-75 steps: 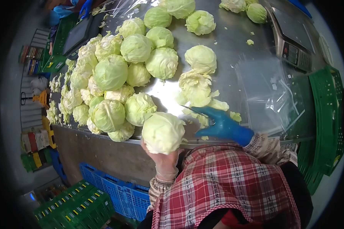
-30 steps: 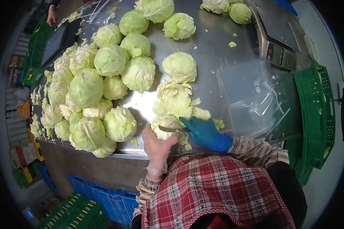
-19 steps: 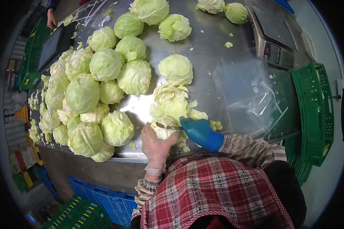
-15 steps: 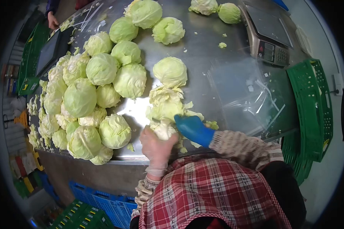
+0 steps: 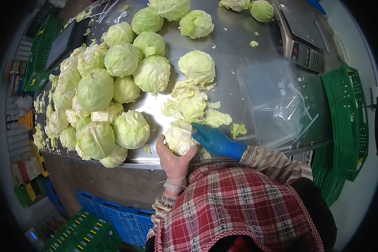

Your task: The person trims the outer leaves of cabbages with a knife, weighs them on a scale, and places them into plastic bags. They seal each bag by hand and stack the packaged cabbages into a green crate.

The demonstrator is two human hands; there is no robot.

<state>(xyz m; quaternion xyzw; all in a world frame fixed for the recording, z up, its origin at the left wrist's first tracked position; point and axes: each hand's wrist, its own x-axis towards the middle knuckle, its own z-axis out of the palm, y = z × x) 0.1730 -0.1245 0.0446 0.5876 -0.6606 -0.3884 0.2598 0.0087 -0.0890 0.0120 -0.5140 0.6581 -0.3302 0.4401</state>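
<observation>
A pale, partly stripped cabbage sits near the table's front edge, between my two hands. My left hand, in a thin clear glove, is wrapped round its lower left side, with thumb and fingers spread about it. My right hand, in a blue glove, presses its bent fingers on the cabbage's right side; whether its palm hides anything I cannot see. Loose outer leaves lie just beyond the cabbage, and another torn leaf is above my right hand. A whole cabbage rests behind these leaves.
A big heap of cabbages covers the left of the metal table. Clear plastic bags lie to the right. A scale stands at the back right, beside a green crate. Blue crates are below the table.
My view has shifted, so the table's contents appear further right and higher. My left hand has opened wider round the cabbage, which shows more fully. A dark sliver by its top no longer shows.
</observation>
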